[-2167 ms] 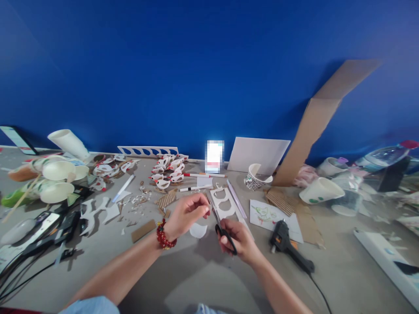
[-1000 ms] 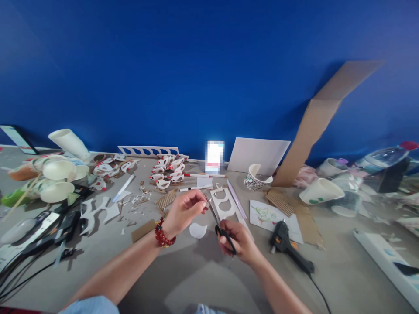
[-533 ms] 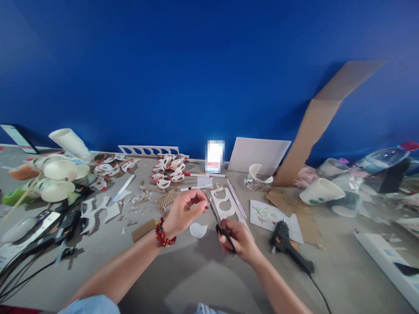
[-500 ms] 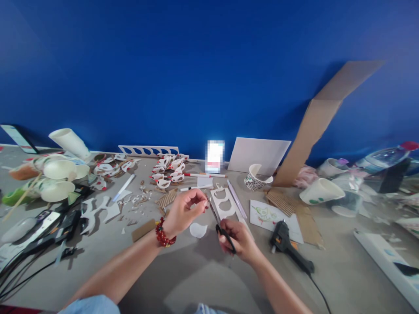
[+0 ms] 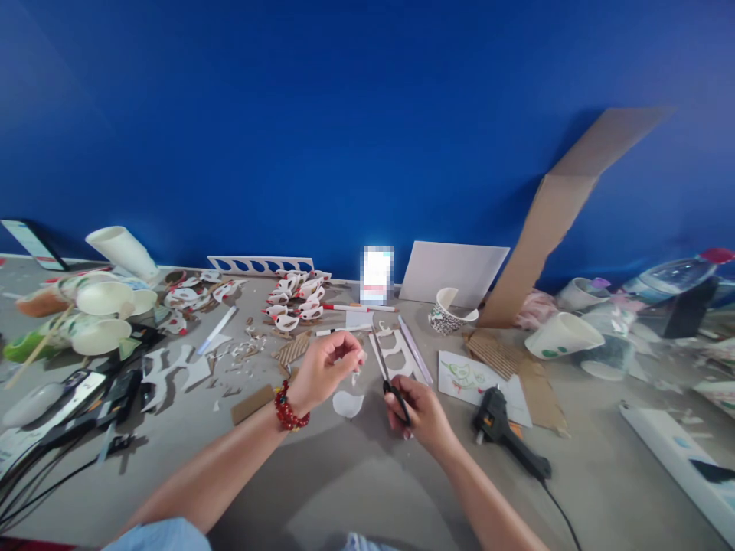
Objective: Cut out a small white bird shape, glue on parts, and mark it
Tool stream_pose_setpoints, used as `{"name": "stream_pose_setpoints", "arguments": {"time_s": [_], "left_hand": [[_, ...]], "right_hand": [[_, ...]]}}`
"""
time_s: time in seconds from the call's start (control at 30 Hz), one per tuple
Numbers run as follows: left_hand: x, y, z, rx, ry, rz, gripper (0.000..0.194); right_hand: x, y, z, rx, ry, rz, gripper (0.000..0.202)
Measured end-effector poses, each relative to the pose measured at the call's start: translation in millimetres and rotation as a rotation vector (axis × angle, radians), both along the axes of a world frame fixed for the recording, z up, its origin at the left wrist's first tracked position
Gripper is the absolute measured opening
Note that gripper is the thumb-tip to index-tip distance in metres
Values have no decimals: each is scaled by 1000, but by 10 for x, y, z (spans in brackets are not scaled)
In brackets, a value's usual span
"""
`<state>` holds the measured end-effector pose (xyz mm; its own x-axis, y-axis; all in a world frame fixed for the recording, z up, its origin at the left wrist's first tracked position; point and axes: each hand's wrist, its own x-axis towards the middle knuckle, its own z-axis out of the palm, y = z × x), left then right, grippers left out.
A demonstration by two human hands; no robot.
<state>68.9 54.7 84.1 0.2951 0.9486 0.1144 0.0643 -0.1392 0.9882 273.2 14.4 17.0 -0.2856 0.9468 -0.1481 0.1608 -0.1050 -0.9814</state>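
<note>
In the center of the frame, the left hand point(image 5: 325, 371) pinches a small white scrap point(image 5: 356, 376) between thumb and fingertips, a red bracelet point(image 5: 291, 405) around its wrist. Just to the right, the right hand point(image 5: 418, 407) is curled around the black handles of a pair of scissors point(image 5: 387, 383), the blades pointing up the frame over a white sheet with cut-out holes point(image 5: 409, 358). Below the left fingertips, a white leaf-shaped piece point(image 5: 347, 404) lies flat on the gray tabletop point(image 5: 356, 490). Farther out, a black glue gun point(image 5: 498, 428) lies at lower right, touching a paper with a green drawing point(image 5: 456, 376). White-and-red paper birds point(image 5: 295, 298) are heaped left of center; white cups point(image 5: 109, 337) lie at far left.
</note>
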Motion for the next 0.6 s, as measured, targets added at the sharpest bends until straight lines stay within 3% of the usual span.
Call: {"name": "stream_pose_setpoints", "arguments": {"time_s": [0.17, 0.3, 0.4, 0.5, 0.6], "left_hand": [[5, 64, -29, -62, -2, -2, 19], [-44, 121, -64, -74, 113, -33, 17], [-140, 132, -136, -11, 344, -97, 18], [-288, 89, -264, 105, 696, -78, 19], [-451, 4, -406, 106, 915, -106, 20]], "right_hand": [[4, 41, 39, -31, 1, -89, 36], [-11, 59, 34, -36, 21, -136, 31], [-21, 67, 4, -24, -16, -154, 30], [-18, 69, -39, 4, -76, -177, 29], [-9, 72, -97, 54, -130, -185, 27]]}}
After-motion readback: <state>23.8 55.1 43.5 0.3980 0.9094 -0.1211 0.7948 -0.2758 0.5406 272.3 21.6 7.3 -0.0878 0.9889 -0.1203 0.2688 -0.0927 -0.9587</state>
